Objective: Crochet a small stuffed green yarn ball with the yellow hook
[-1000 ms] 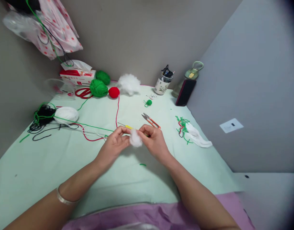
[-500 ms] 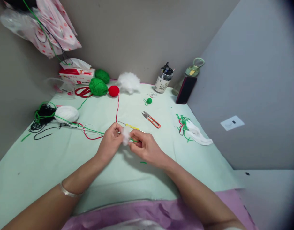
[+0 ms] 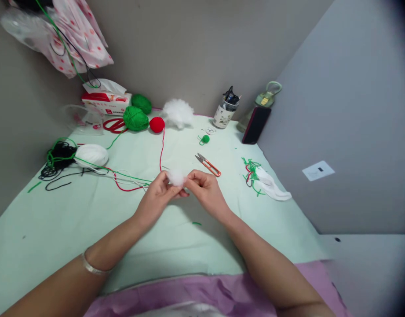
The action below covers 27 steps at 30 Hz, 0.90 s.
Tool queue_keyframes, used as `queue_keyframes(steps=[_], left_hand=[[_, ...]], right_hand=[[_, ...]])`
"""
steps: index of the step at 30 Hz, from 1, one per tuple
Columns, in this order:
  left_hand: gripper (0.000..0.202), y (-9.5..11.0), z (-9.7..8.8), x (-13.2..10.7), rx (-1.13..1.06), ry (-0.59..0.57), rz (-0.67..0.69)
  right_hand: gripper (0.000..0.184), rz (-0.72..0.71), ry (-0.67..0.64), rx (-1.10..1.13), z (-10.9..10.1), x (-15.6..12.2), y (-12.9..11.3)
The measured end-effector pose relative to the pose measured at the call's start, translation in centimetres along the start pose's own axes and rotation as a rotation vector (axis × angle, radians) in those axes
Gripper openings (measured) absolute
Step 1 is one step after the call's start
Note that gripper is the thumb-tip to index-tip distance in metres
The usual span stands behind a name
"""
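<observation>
A small tuft of white stuffing fibre (image 3: 176,177) is held between my two hands above the table. My left hand (image 3: 159,191) grips it from the left with thumb and fingers. My right hand (image 3: 204,187) pinches its right side with the fingertips. Strands of green, white and red yarn (image 3: 133,179) run from the left up to my left hand; their ends are hidden there. The crochet hook behind my hands is mostly covered. Just beyond my right hand lie orange thread snips (image 3: 208,164).
Toward the back are green yarn balls (image 3: 135,119), a red yarn ball (image 3: 157,125), a heap of stuffing (image 3: 178,113), a pen cup (image 3: 225,112), and a phone (image 3: 257,125) against a bottle (image 3: 266,97). Yarn scraps (image 3: 253,171) lie right; a white yarn ball (image 3: 92,156) sits left.
My right hand has shifted up and closer to my left hand. The tuft has become rounder and sits slightly higher. The green strand by my right fingers and the yellow hook handle are now hidden.
</observation>
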<state>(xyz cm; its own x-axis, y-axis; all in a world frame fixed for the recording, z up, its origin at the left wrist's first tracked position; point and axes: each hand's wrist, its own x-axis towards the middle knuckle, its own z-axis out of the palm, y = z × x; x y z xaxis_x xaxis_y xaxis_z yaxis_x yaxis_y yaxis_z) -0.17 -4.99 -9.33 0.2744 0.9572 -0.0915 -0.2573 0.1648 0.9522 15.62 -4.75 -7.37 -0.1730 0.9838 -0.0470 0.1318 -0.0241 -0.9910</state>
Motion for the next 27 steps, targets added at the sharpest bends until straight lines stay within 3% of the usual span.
queue_keyframes(steps=[5, 8, 12, 16, 20, 23, 27], left_hand=[[0.025, -0.2, -0.5, 0.5, 0.052, 0.018, -0.014], [0.016, 0.0, -0.6, 0.6, 0.104, 0.071, 0.028], [0.023, 0.0, -0.5, 0.6, 0.183, 0.163, 0.108], [0.027, -0.1, -0.2, 0.1, 0.198, 0.184, 0.179], [0.024, 0.4, -0.3, -0.3, 0.121, 0.082, 0.160], [0.014, 0.9, -0.5, -0.3, -0.037, 0.043, 0.058], [0.025, 1.1, -0.7, 0.1, -0.063, 0.058, -0.019]], right_hand=[[0.025, -0.076, -0.109, -0.104, 0.0, -1.0, -0.6], [0.016, -0.082, -0.172, -0.163, 0.4, -1.6, -0.8], [0.015, -0.084, -0.197, -0.201, 0.9, -1.6, -0.7], [0.021, -0.008, -0.116, -0.057, 0.8, -0.6, 0.0], [0.023, -0.012, 0.003, -0.038, 0.2, 0.2, 0.5], [0.019, -0.066, 0.086, -0.159, -0.2, 0.1, 0.5], [0.015, -0.229, 0.143, -0.527, -0.4, -0.6, 0.6]])
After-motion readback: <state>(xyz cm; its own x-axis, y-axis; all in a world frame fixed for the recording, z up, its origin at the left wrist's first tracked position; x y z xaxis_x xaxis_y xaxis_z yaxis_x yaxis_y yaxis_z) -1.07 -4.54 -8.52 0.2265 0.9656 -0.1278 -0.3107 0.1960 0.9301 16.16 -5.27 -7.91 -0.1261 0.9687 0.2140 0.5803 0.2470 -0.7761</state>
